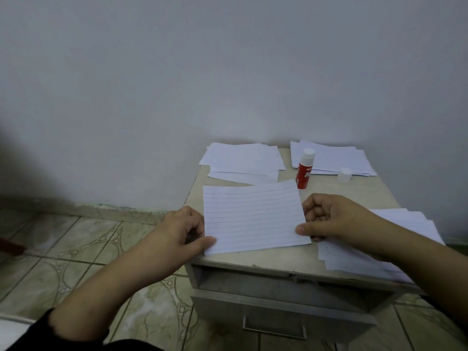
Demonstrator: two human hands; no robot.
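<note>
A lined white sheet of paper (254, 216) is held just above the small beige cabinet top (278, 254). My left hand (184, 230) pinches its near left corner with thumb on top. My right hand (331, 219) pinches the sheet's right edge between thumb and curled fingers. A red glue stick (304, 169) stands upright behind the sheet, its white top showing. Its clear cap (345, 174) sits apart to the right.
Paper piles lie at the back left (243, 158), back right (331, 158) and near right (374, 252) of the cabinet top. A drawer with a metal handle (274, 328) is below. A grey wall stands close behind; tiled floor (76, 249) spreads to the left.
</note>
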